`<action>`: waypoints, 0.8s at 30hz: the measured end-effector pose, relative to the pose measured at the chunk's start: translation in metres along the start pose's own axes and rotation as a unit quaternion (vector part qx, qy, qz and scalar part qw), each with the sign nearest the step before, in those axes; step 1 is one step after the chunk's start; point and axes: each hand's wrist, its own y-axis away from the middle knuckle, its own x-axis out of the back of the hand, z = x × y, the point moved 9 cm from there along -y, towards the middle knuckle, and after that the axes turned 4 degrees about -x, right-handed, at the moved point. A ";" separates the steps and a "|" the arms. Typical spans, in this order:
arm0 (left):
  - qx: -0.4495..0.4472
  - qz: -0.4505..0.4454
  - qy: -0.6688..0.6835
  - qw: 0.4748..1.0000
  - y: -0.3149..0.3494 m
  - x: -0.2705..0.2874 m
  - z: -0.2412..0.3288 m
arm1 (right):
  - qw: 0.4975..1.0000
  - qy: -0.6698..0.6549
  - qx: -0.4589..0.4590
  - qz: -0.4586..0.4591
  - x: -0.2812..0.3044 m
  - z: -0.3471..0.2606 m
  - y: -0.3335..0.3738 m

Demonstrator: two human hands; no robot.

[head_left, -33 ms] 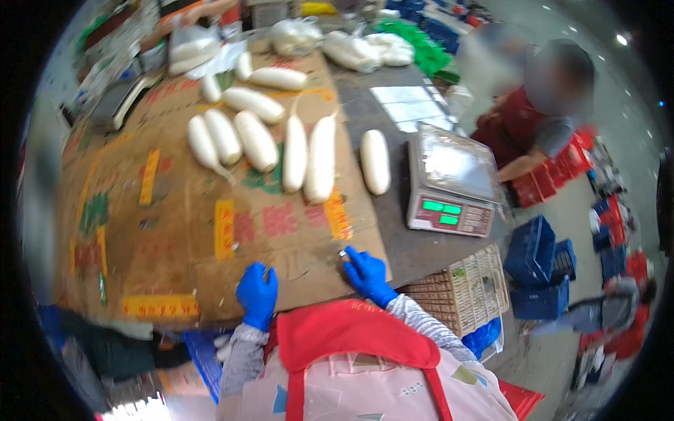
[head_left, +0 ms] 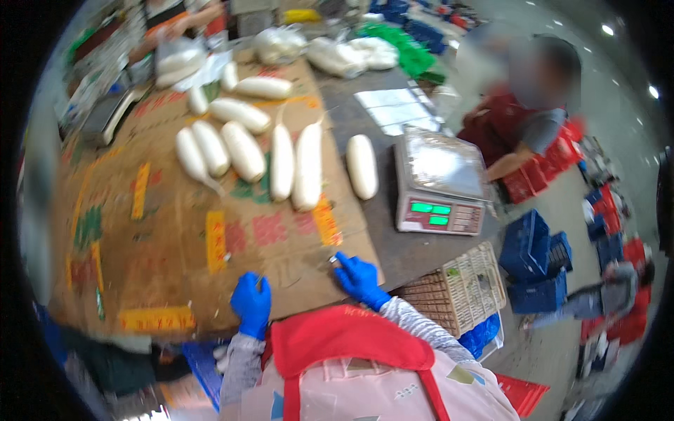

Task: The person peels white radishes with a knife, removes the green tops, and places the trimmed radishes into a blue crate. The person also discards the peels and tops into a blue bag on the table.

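Observation:
My left hand (head_left: 250, 303), in a blue glove, is above the near edge of a flattened cardboard sheet (head_left: 168, 252). Its fingers are pinched together, and what they hold, if anything, is too small to make out. To its right my right hand (head_left: 359, 277), gloved in the same blue, is closed with a small silvery piece (head_left: 333, 259) at its fingertips. Beyond both hands, apart from them, lie several white radishes; the nearest is a long white radish (head_left: 307, 167). One more white radish (head_left: 362, 167) rests on the dark tabletop beside the cardboard.
A digital scale (head_left: 442, 175) stands on the right, papers (head_left: 397, 109) behind it. A wicker basket (head_left: 453, 291) is at the near right corner. Bagged goods (head_left: 337, 57) line the far side. A person in red (head_left: 502, 126) stands past the scale; blue crates (head_left: 537, 291) are on the floor.
The whole view has shifted a little, so the table and radishes appear slightly further left. Both hands keep nearly the same pose.

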 end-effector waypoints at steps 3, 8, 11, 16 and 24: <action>-0.020 0.018 -0.021 0.999 -0.001 0.005 0.010 | 0.999 -0.030 -0.010 -0.007 0.004 -0.003 -0.001; -0.025 0.001 -0.026 0.999 0.003 -0.014 0.000 | 0.998 -0.056 -0.014 -0.006 0.000 0.001 0.000; -0.027 -0.019 -0.030 0.999 -0.004 -0.009 0.010 | 0.998 -0.046 -0.031 -0.037 -0.001 0.000 0.000; -0.120 -0.015 -0.076 0.990 -0.007 0.013 0.036 | 0.996 -0.071 -0.024 -0.054 0.001 -0.007 -0.004; -0.140 0.058 -0.011 0.988 0.006 -0.045 -0.037 | 0.995 -0.079 -0.036 -0.046 0.002 -0.005 -0.002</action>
